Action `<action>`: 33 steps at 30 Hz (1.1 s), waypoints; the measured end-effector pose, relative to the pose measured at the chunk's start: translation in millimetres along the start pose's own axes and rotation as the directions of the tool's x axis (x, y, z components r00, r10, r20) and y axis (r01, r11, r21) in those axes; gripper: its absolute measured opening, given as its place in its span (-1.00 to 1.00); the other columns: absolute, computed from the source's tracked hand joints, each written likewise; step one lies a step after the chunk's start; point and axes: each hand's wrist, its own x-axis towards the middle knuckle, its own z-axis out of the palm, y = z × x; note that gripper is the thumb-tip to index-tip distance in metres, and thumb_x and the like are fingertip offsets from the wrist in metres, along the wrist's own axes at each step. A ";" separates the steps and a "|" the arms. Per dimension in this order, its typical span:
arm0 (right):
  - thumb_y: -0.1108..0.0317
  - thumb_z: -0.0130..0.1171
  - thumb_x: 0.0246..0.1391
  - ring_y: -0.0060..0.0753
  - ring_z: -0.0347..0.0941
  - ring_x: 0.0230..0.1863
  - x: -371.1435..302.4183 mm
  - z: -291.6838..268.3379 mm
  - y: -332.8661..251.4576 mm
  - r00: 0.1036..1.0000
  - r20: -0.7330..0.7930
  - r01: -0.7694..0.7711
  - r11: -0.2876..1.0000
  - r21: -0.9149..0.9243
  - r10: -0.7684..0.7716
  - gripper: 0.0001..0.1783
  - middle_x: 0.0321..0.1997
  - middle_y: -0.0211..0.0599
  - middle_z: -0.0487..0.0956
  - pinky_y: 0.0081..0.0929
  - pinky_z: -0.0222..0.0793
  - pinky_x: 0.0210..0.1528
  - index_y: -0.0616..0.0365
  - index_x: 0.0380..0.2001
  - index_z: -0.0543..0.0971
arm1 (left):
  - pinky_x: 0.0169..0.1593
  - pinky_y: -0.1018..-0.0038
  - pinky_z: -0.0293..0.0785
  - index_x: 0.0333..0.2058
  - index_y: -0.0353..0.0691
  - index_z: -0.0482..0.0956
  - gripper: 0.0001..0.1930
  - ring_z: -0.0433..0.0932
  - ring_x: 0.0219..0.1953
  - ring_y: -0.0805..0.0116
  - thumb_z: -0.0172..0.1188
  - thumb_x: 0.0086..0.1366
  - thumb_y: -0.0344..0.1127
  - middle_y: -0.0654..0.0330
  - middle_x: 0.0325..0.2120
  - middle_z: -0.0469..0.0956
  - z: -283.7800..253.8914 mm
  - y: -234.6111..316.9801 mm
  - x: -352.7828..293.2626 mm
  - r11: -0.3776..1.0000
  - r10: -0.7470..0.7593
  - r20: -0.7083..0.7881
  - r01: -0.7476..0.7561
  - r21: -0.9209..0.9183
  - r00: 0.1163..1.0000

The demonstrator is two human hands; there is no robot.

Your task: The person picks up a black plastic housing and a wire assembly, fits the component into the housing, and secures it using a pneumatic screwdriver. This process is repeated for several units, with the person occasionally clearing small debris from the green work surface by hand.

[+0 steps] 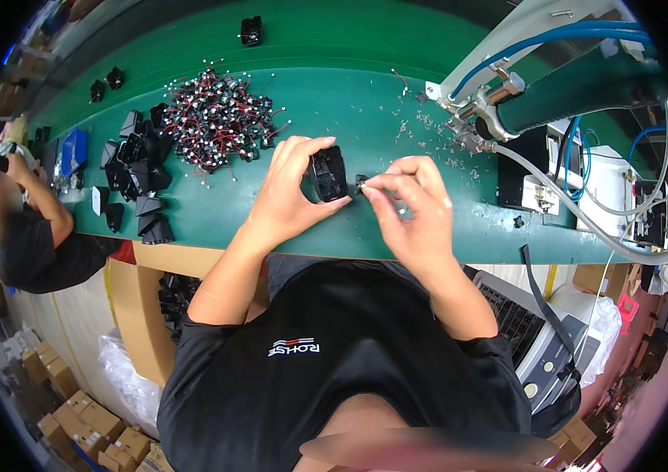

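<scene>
Left hand: the left hand [290, 185] is curled around a black plastic housing [327, 174], thumb under it and fingers over its top, holding it above the green desk [365, 228] near the near edge.
Right hand: the right hand [408, 208] is pinched nearly closed, thumb and forefinger gripping a small dark part [361, 185] just beside the housing's right side.
Handling of the housing: it looks light, stiff and boxy, with a smooth, possibly slippery shell; the flat outer walls seem the safest place to grip, leaving the open side clear.
Handling of the small part: it appears tiny and easy to drop, so a fingertip pinch suits it; its details are too small to tell.
Wired parts: a heap of small black pieces with red wires [216, 118] lies toward the far left of the desk, likely prone to tangling.
Loose housings: more black housings [139, 169] sit at the left end of the desk.
Packages: an open brown carton [145, 311] stands below the near edge holding black parts; small brown boxes [90, 425] are stacked on the floor at lower left.
Blue item: a flat blue object [74, 149] lies near the left end.
</scene>
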 end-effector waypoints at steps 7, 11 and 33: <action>0.54 0.33 0.22 -0.61 0.50 -0.13 -3.2 -0.5 30.6 0.921 0.273 -0.389 0.629 0.673 0.278 -0.93 -0.09 -0.44 0.54 -0.60 0.43 -0.05 0.21 -0.23 0.68 | 0.15 0.22 0.41 0.11 -0.09 0.54 -0.28 0.43 0.11 0.10 0.60 -0.09 -0.36 0.11 0.01 0.46 -3.8 5.7 -10.7 0.968 -0.058 0.042 0.067 -0.241 0.997; 0.54 0.33 0.22 -0.60 0.50 -0.12 -4.2 0.4 30.6 0.869 0.373 -0.487 0.429 0.761 0.325 -0.93 -0.08 -0.45 0.54 -0.60 0.43 -0.03 0.22 -0.23 0.66 | 0.13 0.32 0.44 0.01 -0.15 0.57 -0.43 0.43 0.14 0.14 0.54 -0.04 -0.40 0.07 0.09 0.42 -6.1 13.1 -10.7 0.983 0.023 0.031 -0.017 -0.183 0.999; 0.53 0.34 0.22 -0.57 0.50 -0.07 -13.0 9.4 36.9 0.937 0.180 -0.344 0.699 0.627 0.300 -0.91 -0.08 -0.41 0.51 -0.56 0.46 -0.02 0.19 -0.21 0.68 | 0.21 0.18 0.44 -0.27 -0.15 0.77 -0.78 0.46 0.22 -0.01 0.53 0.06 -0.41 -0.06 0.16 0.46 22.5 26.9 -5.2 0.991 0.060 -0.223 -0.085 -0.107 0.973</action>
